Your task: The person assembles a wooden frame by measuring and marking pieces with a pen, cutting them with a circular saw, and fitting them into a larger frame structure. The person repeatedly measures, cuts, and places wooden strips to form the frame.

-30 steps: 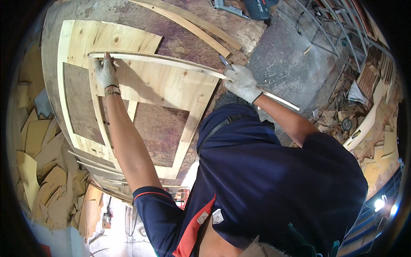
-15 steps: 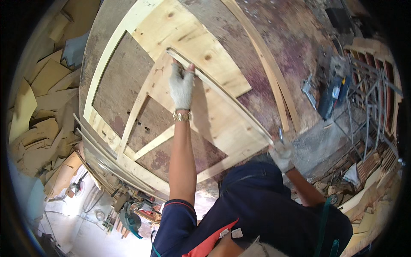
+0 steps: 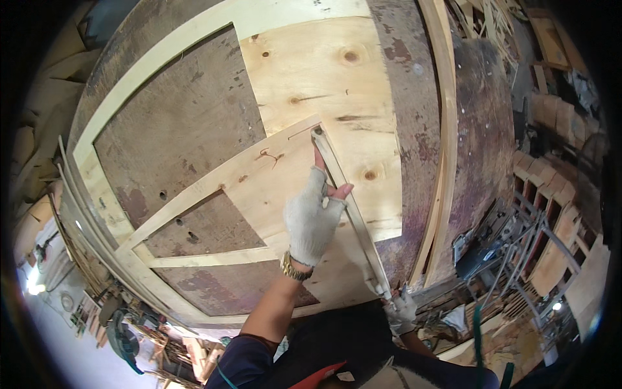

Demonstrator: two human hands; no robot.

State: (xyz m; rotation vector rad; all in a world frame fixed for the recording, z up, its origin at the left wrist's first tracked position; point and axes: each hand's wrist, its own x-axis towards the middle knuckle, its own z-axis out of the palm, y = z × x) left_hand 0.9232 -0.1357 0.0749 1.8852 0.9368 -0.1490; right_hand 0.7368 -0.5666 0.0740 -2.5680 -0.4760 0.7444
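A narrow wooden strip [image 3: 353, 211] lies along the slanted right edge of a pale plywood panel [image 3: 272, 168], which has a framed opening and red pencil marks near its top. My left hand [image 3: 313, 223], in a white fingerless glove, pinches the strip's upper part, the thumb across it and the index finger along its left side. At the strip's near end is my right hand [image 3: 402, 310], also gloved, its fingers closed around that end and partly hidden. Beneath lies another plywood frame [image 3: 324, 84] with knots, on a large worn brown board [image 3: 181, 110].
Long wooden battens [image 3: 440, 142] run down the right side of the board. To the right stand a metal rack [image 3: 531, 227] and a dark blue tool [image 3: 476, 259]. Stacked wood pieces [image 3: 547, 178] lie beyond. At lower left is a green power saw [image 3: 120, 327].
My view has shifted closer and turned, so the panels look larger. Both hands stay at the strip. A thin metallic object upright by my right hand earlier no longer shows clearly.
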